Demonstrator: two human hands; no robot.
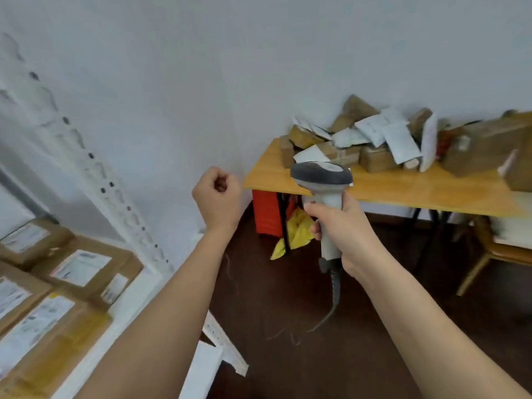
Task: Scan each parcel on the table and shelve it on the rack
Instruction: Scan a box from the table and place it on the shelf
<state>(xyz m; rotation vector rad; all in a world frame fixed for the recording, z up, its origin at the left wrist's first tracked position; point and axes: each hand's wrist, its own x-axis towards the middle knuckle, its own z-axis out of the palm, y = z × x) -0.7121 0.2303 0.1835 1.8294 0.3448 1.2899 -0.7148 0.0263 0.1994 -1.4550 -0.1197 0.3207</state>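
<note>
Grey scanner [324, 180] grasped in right hand [342, 234]; left hand [217, 197] clenched, empty; parcel labels [80, 267] unreadable.

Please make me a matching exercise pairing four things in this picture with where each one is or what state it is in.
Things:
1. scanner
2. left hand
3. parcel pile
4. labelled boxes

Places or states:
A. on the rack at lower left
B. curled into a fist, holding nothing
C. on the wooden table by the wall
D. gripped by the handle in the right hand

Pairs: 1-D, 2-B, 3-C, 4-A
</note>
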